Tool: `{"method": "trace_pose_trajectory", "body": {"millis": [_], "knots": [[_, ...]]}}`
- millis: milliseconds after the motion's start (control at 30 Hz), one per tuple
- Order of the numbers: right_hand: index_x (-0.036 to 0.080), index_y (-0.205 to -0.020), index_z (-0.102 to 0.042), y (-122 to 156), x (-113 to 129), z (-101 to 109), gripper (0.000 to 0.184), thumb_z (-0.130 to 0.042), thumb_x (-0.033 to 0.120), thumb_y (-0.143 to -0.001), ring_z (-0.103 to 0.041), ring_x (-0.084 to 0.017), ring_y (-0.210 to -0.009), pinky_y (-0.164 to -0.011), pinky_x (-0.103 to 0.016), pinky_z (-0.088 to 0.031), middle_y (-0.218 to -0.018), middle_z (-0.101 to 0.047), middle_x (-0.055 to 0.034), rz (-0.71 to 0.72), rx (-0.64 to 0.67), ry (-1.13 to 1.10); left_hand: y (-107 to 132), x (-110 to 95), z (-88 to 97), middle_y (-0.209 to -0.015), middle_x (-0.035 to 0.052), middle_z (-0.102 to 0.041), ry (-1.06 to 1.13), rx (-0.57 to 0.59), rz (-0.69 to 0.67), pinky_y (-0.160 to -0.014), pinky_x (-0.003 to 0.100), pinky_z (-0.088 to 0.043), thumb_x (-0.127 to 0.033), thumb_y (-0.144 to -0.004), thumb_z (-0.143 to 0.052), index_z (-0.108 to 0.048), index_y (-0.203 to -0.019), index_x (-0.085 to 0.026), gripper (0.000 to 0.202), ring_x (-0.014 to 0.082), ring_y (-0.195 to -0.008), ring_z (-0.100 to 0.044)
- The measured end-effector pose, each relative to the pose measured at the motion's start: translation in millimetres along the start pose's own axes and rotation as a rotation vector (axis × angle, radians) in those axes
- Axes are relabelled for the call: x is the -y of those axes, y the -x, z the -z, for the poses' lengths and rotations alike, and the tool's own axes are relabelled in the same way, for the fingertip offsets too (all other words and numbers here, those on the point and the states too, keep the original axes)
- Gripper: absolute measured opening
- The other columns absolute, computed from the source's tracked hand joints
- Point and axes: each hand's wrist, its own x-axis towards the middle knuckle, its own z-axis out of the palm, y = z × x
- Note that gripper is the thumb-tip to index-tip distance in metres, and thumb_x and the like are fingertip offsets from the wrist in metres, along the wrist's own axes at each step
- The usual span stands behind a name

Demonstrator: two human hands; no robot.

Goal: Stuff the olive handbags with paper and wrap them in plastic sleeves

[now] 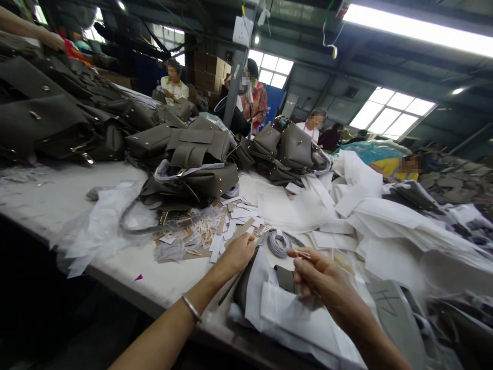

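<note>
My left hand [239, 253] reaches onto the white table [50, 198] with its fingers curled, touching a heap of small paper tags [221, 226]; what it holds is hidden. My right hand [321, 275] is raised above white dust bags [292, 313], its fingers pinching a thin tag or string [302, 253]. A coil of grey cord [279, 242] lies between the two hands. A grey-green piece [285, 278] shows under the right hand.
Grey-green handbags [192, 164] are heaped across the back and left of the table. White fabric sheets [385, 221] pile up on the right. Several other workers sit beyond the table. A pole [235, 77] rises at the middle.
</note>
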Motion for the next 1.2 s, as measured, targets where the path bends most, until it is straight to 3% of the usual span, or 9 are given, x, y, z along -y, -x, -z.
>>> {"method": "trace_pose_trajectory", "body": {"millis": [167,300,433,533,633,767,1000,1200], "knots": [[0.021,-0.095,-0.055,-83,-37,-10,0.026,-0.059,0.031,-0.071,-0.047,-0.011,-0.035,-0.036,-0.021,-0.029,-0.055,-0.063,0.0039,-0.281,0.138,0.378,-35,25,-23.9,-0.089,0.0109,-0.069,0.047,0.049,0.089,-0.088,0.037,-0.046,-0.024,-0.085,-0.054,-0.066,-0.085,-0.016,0.015,0.0251,-0.093,-0.064],[0.021,-0.066,-0.053,-126,-58,-12,0.004,-0.054,0.02,-0.063,-0.042,-0.01,-0.032,-0.034,-0.021,-0.025,-0.043,-0.058,0.0021,-0.375,0.236,0.419,-45,38,-27.8,-0.075,0.0044,-0.065,0.143,0.14,0.172,-0.065,0.029,-0.051,-0.03,-0.088,-0.052,-0.062,-0.107,-0.015,0.026,0.0166,-0.066,-0.063],[0.019,-0.06,-0.056,-146,-61,-10,0.003,-0.054,0.017,-0.06,-0.039,-0.008,-0.032,-0.034,-0.02,-0.022,-0.043,-0.058,0.002,-0.407,0.352,0.38,-48,46,-27.6,-0.065,0.001,-0.061,0.189,0.249,0.185,-0.053,0.026,-0.048,-0.031,-0.088,-0.046,-0.059,-0.12,-0.013,0.039,0.0148,-0.05,-0.059],[0.017,-0.059,-0.058,-150,-59,-8,0.006,-0.055,0.021,-0.062,-0.044,-0.008,-0.035,-0.037,-0.019,-0.026,-0.044,-0.056,0.0016,-0.436,0.447,0.295,-42,47,-27.2,-0.07,0.0041,-0.066,0.157,0.271,0.111,-0.054,0.029,-0.049,-0.034,-0.089,-0.046,-0.065,-0.117,-0.016,0.037,0.0177,-0.053,-0.061],[0.015,-0.059,-0.059,-146,-61,-7,0.012,-0.058,0.027,-0.063,-0.046,-0.007,-0.039,-0.042,-0.019,-0.033,-0.045,-0.054,0.0026,-0.427,0.494,0.189,-36,46,-24.4,-0.088,0.0063,-0.072,0.084,0.226,0.027,-0.071,0.031,-0.051,-0.033,-0.088,-0.051,-0.069,-0.11,-0.021,0.031,0.0218,-0.076,-0.067],[0.016,-0.075,-0.06,-138,-67,-7,0.021,-0.064,0.033,-0.064,-0.045,-0.006,-0.04,-0.047,-0.019,-0.039,-0.049,-0.055,0.0064,-0.412,0.491,0.077,-34,43,-19.9,-0.097,0.0078,-0.072,-0.06,0.162,-0.023,-0.087,0.032,-0.046,-0.028,-0.085,-0.057,-0.072,-0.1,-0.022,0.021,0.0257,-0.098,-0.065],[0.016,-0.075,-0.059,-132,-77,-14,0.024,-0.068,0.034,-0.062,-0.05,-0.008,-0.043,-0.049,-0.021,-0.043,-0.054,-0.059,0.0038,-0.425,0.488,0.057,-32,36,-17.9,-0.09,0.0056,-0.069,-0.22,0.1,-0.05,-0.081,0.03,-0.041,-0.016,-0.082,-0.058,-0.067,-0.081,-0.022,0.01,0.0238,-0.091,-0.064],[0.015,-0.09,-0.065,-120,-69,-9,0.035,-0.079,0.031,-0.062,-0.051,-0.009,-0.05,-0.049,-0.023,-0.041,-0.061,-0.059,0.005,-0.343,0.403,0.119,-36,37,-13.2,-0.081,0.0022,-0.059,-0.163,0.004,-0.017,-0.072,0.028,-0.037,-0.016,-0.081,-0.053,-0.056,-0.07,-0.019,0.012,0.0177,-0.079,-0.055]]}}
